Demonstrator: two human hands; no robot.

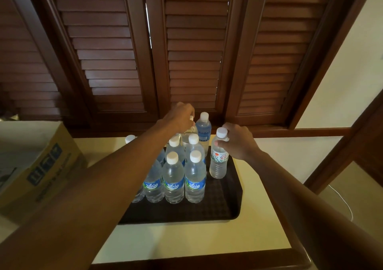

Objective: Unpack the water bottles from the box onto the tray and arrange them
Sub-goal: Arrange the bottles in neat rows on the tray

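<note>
- Your left hand (pixel 182 115) reaches far over the pack of bottles. Its fingers curl down on the cap of a clear bottle (pixel 189 132) in the back row. Most of that bottle is hidden, so you cannot tell much about it.
- Your right hand (pixel 238 143) comes in from the right. Its fingers and thumb wrap round the neck of a water bottle with a red and white label (pixel 218 162), just under the white cap.
- That bottle stands straight up on the black tray (pixel 226 203), cap on top, to the right of the others and a little apart from them.
- The Waig bottles (pixel 173 181) stand upright in tight rows on the left and middle of the tray, touching each other. Their blue labels face you.
- A blue-tinted bottle (pixel 204 133) stands at the back edge of the tray, next to your left hand.
- The tray has bare room at the front and along its right side.
- The tray sits on the cream tabletop (pixel 186 240), with bare tabletop in front of it.
- The cardboard box (pixel 41 170) sits on the left, near your left arm.
- Dark wooden shutters (pixel 194 52) stand close behind the back row.
</note>
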